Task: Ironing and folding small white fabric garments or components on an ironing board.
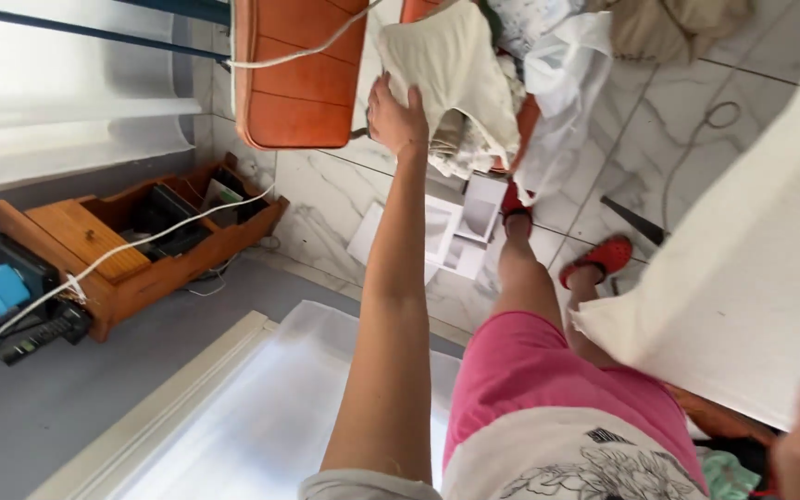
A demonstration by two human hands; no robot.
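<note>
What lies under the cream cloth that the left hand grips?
Under the cream cloth held by the left hand sit a patterned fabric and white cloth, on an orange seat. Anything deeper is covered.

You're in a home, some living room or utility corner: white marble-look floor tiles [326, 199], an orange cushioned chair [298, 74] piled beside with loose laundry [474, 93], a wooden drawer unit [113, 245] on the floor stuffed with odds and ends, cables [141, 243] trailing across it, red sandals [599, 257] on your feet, sheer curtain [67, 102] at the window
</note>
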